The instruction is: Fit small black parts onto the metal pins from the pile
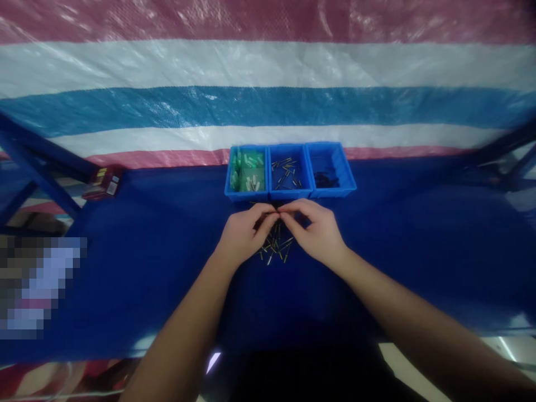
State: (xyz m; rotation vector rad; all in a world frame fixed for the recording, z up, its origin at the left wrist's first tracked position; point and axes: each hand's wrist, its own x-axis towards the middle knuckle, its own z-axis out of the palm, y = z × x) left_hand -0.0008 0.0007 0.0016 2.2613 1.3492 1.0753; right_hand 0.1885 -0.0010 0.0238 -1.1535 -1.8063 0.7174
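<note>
My left hand (pixel 247 229) and my right hand (pixel 314 226) meet fingertip to fingertip just in front of the blue bins. Thumb and forefinger are pinched on each hand, and what sits between them is too small to make out. Below and between my hands lies a loose pile of thin metal pins (pixel 274 245) with brass-coloured and silvery parts. The left bin (pixel 247 196) holds small white pieces in green plastic wrapping. Similar thin metal pieces (pixel 287 173) are scattered in the middle bin (pixel 291 194). Small dark pieces (pixel 326 178) lie in the right bin (pixel 345 167).
A blue table surface (pixel 146 240) spreads to both sides. At its far left lies a dark red packet (pixel 104 181) near a blue metal frame (pixel 46 151). Behind the bins hangs a striped plastic sheet (pixel 268 106). A blurred-out patch covers the left edge.
</note>
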